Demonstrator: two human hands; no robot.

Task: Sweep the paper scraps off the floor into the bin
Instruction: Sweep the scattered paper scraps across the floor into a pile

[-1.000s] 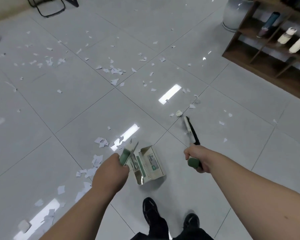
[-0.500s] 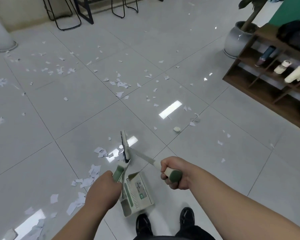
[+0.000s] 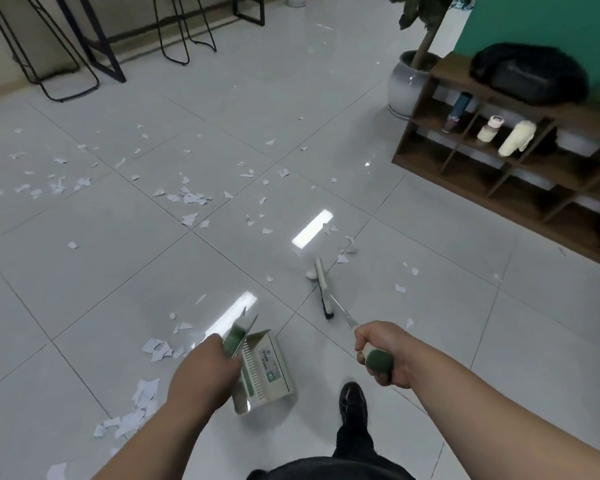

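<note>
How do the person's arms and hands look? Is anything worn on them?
The left forearm and right forearm are bare as far as the picture shows, with no sleeves. The left hand and right hand wear no gloves, and no watch, ring or bracelet shows.

Glossy grey tile on the floor (image 3: pixel 84 278), mirroring ceiling lights | paper scraps (image 3: pixel 193 197): thin, matt white | dustpan (image 3: pixel 274 375): smooth pale plastic, green trim | broom (image 3: pixel 326 296): shiny metal shaft, black bristles | shelf (image 3: pixel 499 181): dark matt wood | plant pot (image 3: pixel 402 88): glazed, glossy
</note>
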